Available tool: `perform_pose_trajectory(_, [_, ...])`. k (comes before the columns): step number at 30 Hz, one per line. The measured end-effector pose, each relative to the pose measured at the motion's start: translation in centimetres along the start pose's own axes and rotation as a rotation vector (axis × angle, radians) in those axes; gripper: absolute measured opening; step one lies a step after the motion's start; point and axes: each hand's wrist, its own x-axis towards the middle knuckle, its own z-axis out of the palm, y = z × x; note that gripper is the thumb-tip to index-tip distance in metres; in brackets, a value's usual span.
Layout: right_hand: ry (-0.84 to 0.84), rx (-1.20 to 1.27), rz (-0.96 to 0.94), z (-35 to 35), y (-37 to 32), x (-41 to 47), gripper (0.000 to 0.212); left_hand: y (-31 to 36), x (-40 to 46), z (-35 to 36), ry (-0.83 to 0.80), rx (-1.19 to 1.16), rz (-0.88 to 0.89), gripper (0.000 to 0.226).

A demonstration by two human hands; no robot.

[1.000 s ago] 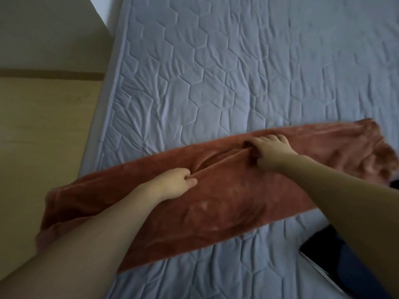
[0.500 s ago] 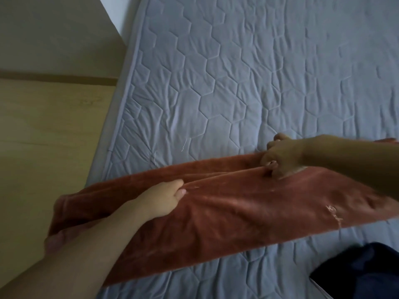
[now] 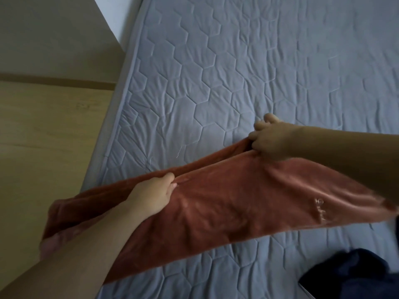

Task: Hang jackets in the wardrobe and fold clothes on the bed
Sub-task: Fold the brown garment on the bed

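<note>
At the far left, a light wooden floor (image 3: 43, 134) is seen, with a darker strip running across it where it meets a plain beige wall panel (image 3: 54, 33). A narrow wedge of white wall (image 3: 121, 16) is visible above, between the panel and the bed.

The bed (image 3: 248, 72) fills the middle and right of the view. It is covered with a pale grey quilted cover stitched in a hexagon pattern; the cover is creased throughout, and a piped edge runs along its left side. Two loose pale threads (image 3: 179, 151) are noted on the cover just beyond the garment.

A rust-coloured fleece garment (image 3: 226, 208) is stretched diagonally across the near part of the bed, its left end hanging over the bed's edge above the floor. Pale embroidered lettering is seen near its right end; it cannot be read.

The left hand (image 3: 154, 194) is curled, with the upper edge of the garment pinched between thumb and fingers. The right hand (image 3: 271, 141) is closed on the same edge farther right, where the fabric is bunched and raised off the cover.

At the lower right corner, a dark navy item (image 3: 354, 275) lies on the bed, clear of the garment; its nature cannot be determined.
</note>
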Motion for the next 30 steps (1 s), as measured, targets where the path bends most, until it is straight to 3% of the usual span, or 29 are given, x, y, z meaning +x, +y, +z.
perform_pose_trajectory(4, [0.129,0.378,0.306,2.4,1.2,0.4,0.025,0.1,1.9,-0.5,0.172,0.01,-0.064,0.033])
perform_pose_trajectory(8, [0.145,0.717,0.699,3.6,-0.2,2.7,0.021,-0.4,4.2,-0.1,0.176,-0.016,-0.165,0.038])
perform_pose_trajectory(12, [0.254,0.746,0.935,4.8,-3.9,4.6,0.043,-2.0,4.0,0.4,0.268,-0.166,-0.181,0.04])
perform_pose_trajectory(14, [0.39,0.8,1.005,4.3,-7.4,5.1,0.058,-3.6,2.2,0.6,0.256,-0.093,-0.146,0.039])
perform_pose_trajectory(16, [0.557,0.864,0.973,2.7,-12.4,5.5,0.06,-5.9,-0.5,1.0,0.249,0.038,-0.1,0.036])
perform_pose_trajectory(18, [0.614,0.926,0.884,0.5,-18.6,5.5,0.059,-8.6,-3.4,1.1,0.224,0.112,-0.086,0.035])
perform_pose_trajectory(24, [0.393,0.917,0.504,-5.0,-35.0,6.1,0.069,-14.8,-9.4,0.3,0.133,0.231,-0.084,0.054])
perform_pose_trajectory(27, [0.323,0.892,0.397,-7.3,-39.2,7.6,0.082,-17.3,-11.1,-0.3,0.093,0.314,-0.075,0.04])
perform_pose_trajectory(30, [0.298,0.931,0.42,-8.9,-40.8,9.2,0.074,-19.5,-12.7,-0.2,0.041,0.383,-0.017,0.022])
